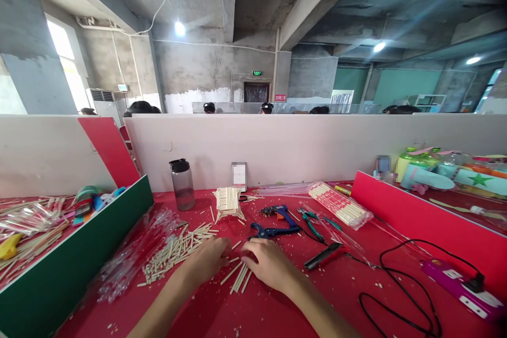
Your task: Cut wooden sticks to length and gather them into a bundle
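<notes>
Near the middle of the red table, my left hand is closed, its fingers bent inward; whatever they pinch is too small to make out. Just to its right, my right hand curves down, thumb and fingertips closed at the upper ends of a few short wooden sticks that fan out on the table. A heap of similar cut sticks lies left of my left hand. Beyond both hands stands a small stick-built model with a slatted roof. Directly past my right hand lies a blue-handled cutter.
A glue gun, pliers and a black-and-red tool lie right of centre. Bagged sticks, a purple power strip and its black cable are farther right. Plastic wrappers and a bottle stand left, beside a green divider.
</notes>
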`<state>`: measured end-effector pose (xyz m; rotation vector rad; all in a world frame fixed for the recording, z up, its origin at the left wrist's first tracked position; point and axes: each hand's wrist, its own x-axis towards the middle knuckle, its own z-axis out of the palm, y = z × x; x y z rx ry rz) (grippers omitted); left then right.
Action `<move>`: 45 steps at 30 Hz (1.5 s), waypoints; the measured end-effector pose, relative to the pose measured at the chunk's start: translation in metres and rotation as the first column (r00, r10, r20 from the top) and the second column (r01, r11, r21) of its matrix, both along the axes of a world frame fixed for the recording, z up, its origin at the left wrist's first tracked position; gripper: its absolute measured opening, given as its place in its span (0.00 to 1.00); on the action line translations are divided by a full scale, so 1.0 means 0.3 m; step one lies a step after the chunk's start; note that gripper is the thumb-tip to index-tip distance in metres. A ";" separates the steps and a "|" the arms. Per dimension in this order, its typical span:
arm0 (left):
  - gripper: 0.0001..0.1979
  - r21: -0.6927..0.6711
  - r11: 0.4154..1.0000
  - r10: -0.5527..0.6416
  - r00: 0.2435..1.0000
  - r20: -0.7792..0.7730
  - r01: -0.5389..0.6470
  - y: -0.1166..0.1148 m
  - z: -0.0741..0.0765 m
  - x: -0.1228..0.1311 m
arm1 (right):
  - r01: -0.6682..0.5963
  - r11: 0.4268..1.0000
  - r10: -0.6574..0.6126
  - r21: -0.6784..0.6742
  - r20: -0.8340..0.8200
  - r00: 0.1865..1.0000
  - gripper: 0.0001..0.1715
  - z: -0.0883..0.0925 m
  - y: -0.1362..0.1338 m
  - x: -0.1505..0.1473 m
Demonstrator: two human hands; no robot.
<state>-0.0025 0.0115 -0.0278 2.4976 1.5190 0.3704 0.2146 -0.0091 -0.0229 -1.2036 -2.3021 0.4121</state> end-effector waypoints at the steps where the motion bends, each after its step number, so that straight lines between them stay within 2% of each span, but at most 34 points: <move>1: 0.08 0.003 1.000 -0.002 1.000 0.006 0.002 -0.003 0.006 0.001 | -0.001 1.000 0.000 -0.016 -0.028 1.000 0.10 -0.001 0.001 -0.001; 4: 0.06 -0.036 0.999 -0.007 0.997 0.077 0.010 -0.011 0.037 0.009 | 0.013 0.998 -0.022 -0.063 -0.141 0.990 0.11 -0.007 0.008 -0.004; 7: 0.05 -0.087 0.996 0.000 0.977 0.211 0.019 -0.016 0.070 0.024 | -0.004 0.991 -0.037 -0.133 -0.308 0.951 0.11 -0.019 0.019 -0.009; 11: 0.05 -0.113 0.993 0.016 0.915 0.403 0.032 -0.015 0.082 0.045 | -0.106 0.970 -0.035 -0.217 -0.559 0.828 0.10 -0.037 0.035 -0.019; 15: 0.05 -0.121 0.990 -0.002 0.849 0.529 0.077 -0.016 0.068 0.065 | -0.141 0.957 -0.079 -0.252 -0.698 0.712 0.15 -0.055 0.052 -0.027; 18: 0.05 -0.096 0.992 -0.014 0.825 0.565 0.082 -0.020 0.064 0.077 | -0.134 0.952 -0.118 -0.274 -0.737 0.666 0.18 -0.068 0.062 -0.031; 23: 0.07 -0.065 0.998 0.027 0.846 0.533 0.009 -0.022 0.068 0.087 | -0.149 0.944 -0.143 -0.295 -0.772 0.619 0.18 -0.084 0.069 -0.041; 25: 0.09 -0.056 0.998 0.017 0.843 0.537 0.015 -0.020 0.068 0.088 | -0.169 0.935 -0.150 -0.312 -0.779 0.608 0.19 -0.088 0.068 -0.045; 29: 0.10 -0.106 0.990 -0.006 0.797 0.604 0.088 -0.014 0.061 0.091 | -0.212 0.917 -0.148 -0.338 -0.780 0.608 0.20 -0.090 0.062 -0.050; 32: 0.09 -0.167 0.982 0.048 0.740 0.671 0.088 -0.010 0.052 0.096 | -0.239 0.911 -0.135 -0.336 -0.790 0.598 0.20 -0.082 0.057 -0.052; 37: 0.13 -0.246 0.965 0.128 0.655 0.744 0.091 -0.013 0.056 0.112 | -0.196 0.943 -0.094 -0.270 -0.779 0.620 0.16 -0.075 0.056 -0.050; 42: 0.17 -0.208 0.975 0.111 0.648 0.754 0.074 -0.022 0.062 0.119 | -0.175 0.949 -0.092 -0.262 -0.761 0.643 0.14 -0.070 0.053 -0.048; 45: 0.18 -0.234 0.969 0.140 0.614 0.777 0.075 -0.021 0.052 0.120 | -0.159 0.951 -0.100 -0.267 -0.747 0.658 0.15 -0.065 0.049 -0.051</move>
